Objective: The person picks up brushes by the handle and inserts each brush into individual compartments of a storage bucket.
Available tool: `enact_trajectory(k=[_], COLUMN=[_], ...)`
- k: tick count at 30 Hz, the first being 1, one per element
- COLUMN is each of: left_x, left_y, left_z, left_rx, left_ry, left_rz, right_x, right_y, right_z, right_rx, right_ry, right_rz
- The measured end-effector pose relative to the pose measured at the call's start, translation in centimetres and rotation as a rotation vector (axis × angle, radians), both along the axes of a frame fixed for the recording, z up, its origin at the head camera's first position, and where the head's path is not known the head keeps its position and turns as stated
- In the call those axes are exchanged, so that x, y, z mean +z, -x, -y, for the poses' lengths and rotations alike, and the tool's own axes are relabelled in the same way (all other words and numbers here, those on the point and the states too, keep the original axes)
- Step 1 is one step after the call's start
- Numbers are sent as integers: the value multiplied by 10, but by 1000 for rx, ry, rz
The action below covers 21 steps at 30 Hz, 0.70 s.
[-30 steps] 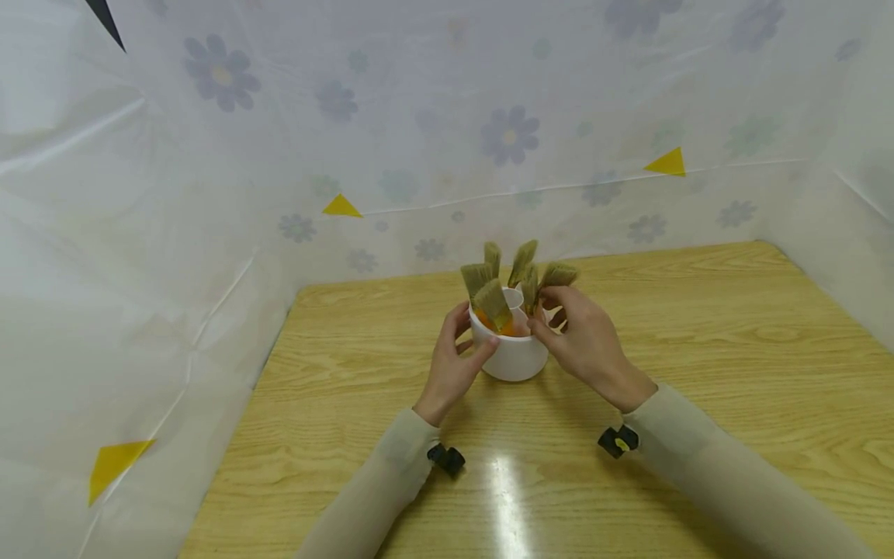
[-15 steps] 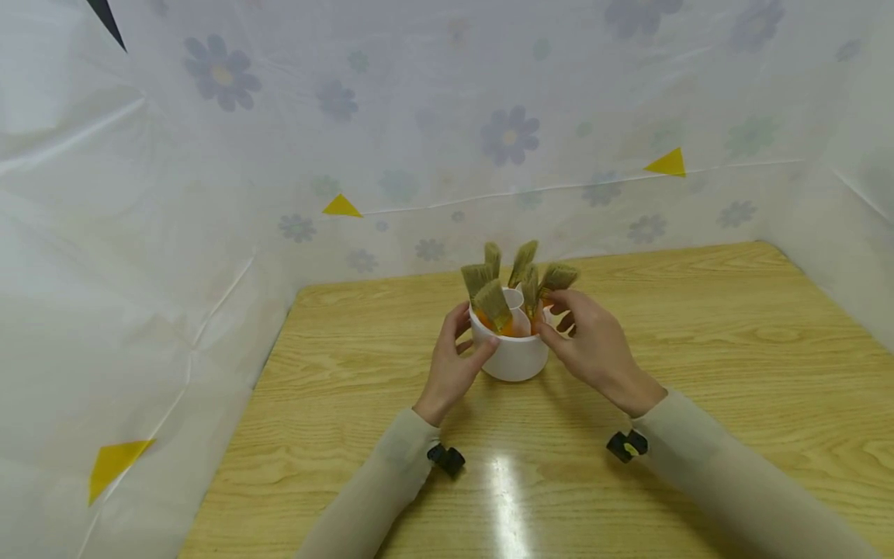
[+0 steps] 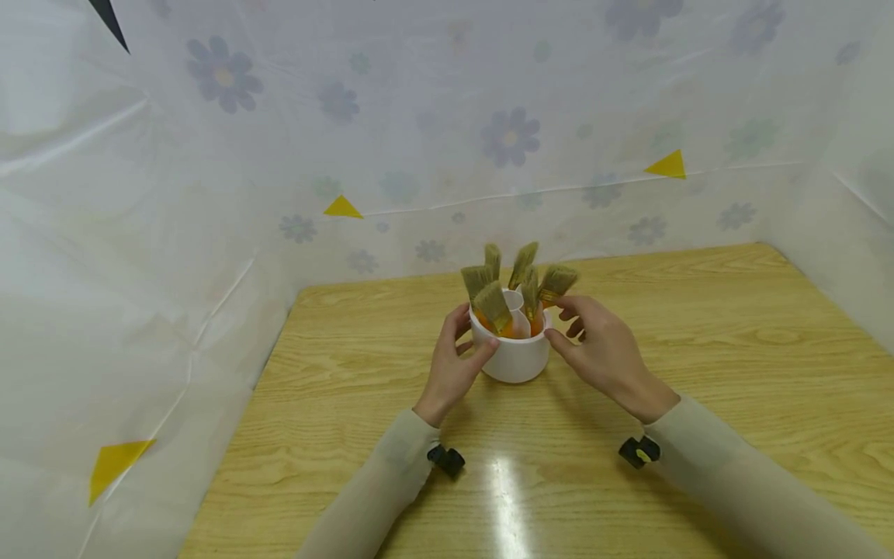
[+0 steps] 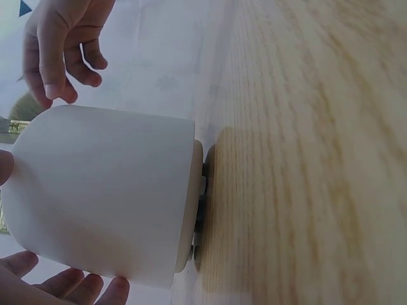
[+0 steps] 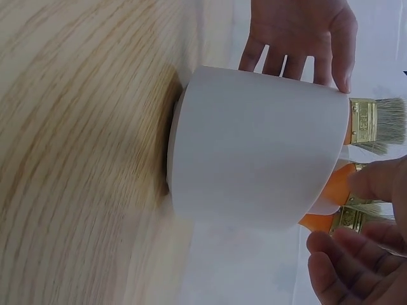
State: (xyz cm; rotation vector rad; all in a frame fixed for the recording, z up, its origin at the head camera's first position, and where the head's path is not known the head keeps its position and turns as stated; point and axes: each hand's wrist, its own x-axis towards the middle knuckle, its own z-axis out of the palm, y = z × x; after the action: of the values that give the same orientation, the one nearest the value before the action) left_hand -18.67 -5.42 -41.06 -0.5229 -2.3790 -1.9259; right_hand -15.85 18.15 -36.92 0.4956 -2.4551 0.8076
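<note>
A white round holder (image 3: pixel 517 362) with inner dividers stands on the table, tilted rim toward me. Several paintbrushes (image 3: pixel 492 307) with orange handles stand in it, bristles up. My left hand (image 3: pixel 457 366) grips the holder's left side, thumb at the front rim and fingers along the far side. My right hand (image 3: pixel 606 353) is at the right rim with nothing in its grasp; its thumb tip lies close to the rim and its index finger is beside the rightmost paintbrush (image 3: pixel 559 281). In the right wrist view the fingers (image 5: pixel 334 267) are loosely bent next to the orange handles.
The wood-grain table (image 3: pixel 349 349) runs under everything. White flowered sheeting (image 3: pixel 419 116) hangs behind it and at both sides, with yellow triangular markers (image 3: pixel 667 164) on it. The holder sits on a low round base (image 4: pixel 200 203) with a narrow gap below.
My right hand has drawn back to the right, its fingers parting from around the brushes at the right side. My left hand and the holder have kept their place.
</note>
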Motion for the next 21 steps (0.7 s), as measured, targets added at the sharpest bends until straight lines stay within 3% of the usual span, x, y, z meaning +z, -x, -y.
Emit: enact_trajectory(k=[21], left_x=[3], left_y=[-1], left_z=[1], left_rx=[19], left_ry=[3], left_rz=[20], right_x=[-6], right_y=[-8], right_z=[-20], right_rx=[-32], right_ry=[-53], right_rz=[15])
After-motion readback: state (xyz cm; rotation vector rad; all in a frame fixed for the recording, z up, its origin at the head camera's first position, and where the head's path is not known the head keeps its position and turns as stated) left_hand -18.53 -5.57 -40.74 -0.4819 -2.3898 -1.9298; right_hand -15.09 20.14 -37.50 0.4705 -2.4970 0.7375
